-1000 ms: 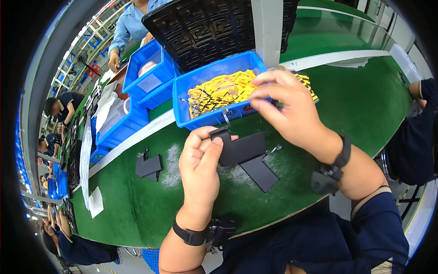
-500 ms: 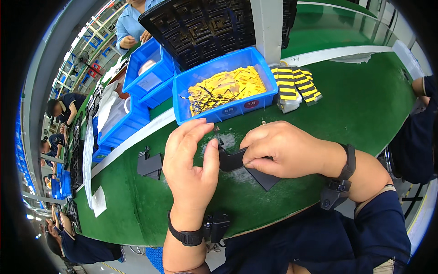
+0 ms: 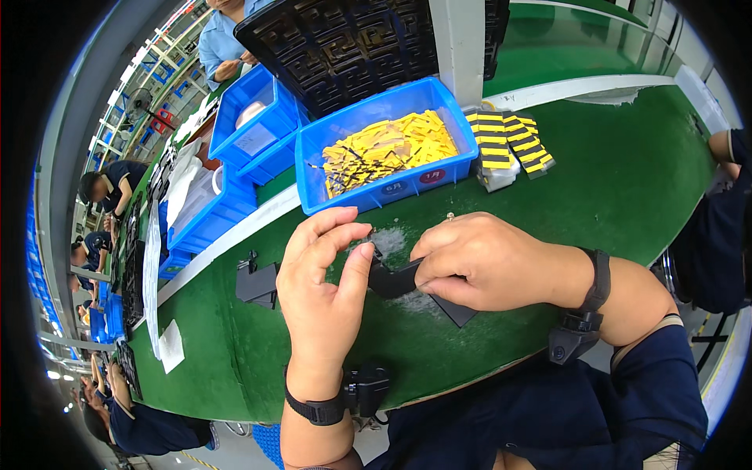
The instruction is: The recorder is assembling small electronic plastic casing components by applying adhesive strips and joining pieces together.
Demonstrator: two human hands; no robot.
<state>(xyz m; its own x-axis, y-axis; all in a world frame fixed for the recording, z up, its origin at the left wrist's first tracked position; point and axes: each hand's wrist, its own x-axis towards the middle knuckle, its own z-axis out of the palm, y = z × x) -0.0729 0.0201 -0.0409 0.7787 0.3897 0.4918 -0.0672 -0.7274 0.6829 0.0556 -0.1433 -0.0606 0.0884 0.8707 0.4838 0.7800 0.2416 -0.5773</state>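
Observation:
A flat dark piece (image 3: 395,280) with a small black part at its upper left end is pinched between thumb and fingers of my right hand (image 3: 495,264). Under that hand, another dark flat piece (image 3: 454,311) lies on the green tabletop, its corner sticking out. Close to the left end of the held piece is my left hand (image 3: 321,286), thumb and index finger slightly apart beside the small black part. Whether those fingertips touch it is hard to see. Left of that hand lies a small stack of similar dark flat pieces (image 3: 257,283).
Beyond my hands stands a blue bin (image 3: 345,201) full of yellow and black strips. Yellow-and-black striped bundles (image 3: 505,145) lie to its right. More blue bins (image 3: 207,223), a black tray (image 3: 345,47) and a grey post (image 3: 460,55) stand around. A person (image 3: 223,47) works across the table.
My left hand has shifted slightly left and its thumb has come away a little from the dark piece. The right hand keeps its pinch, almost unmoved.

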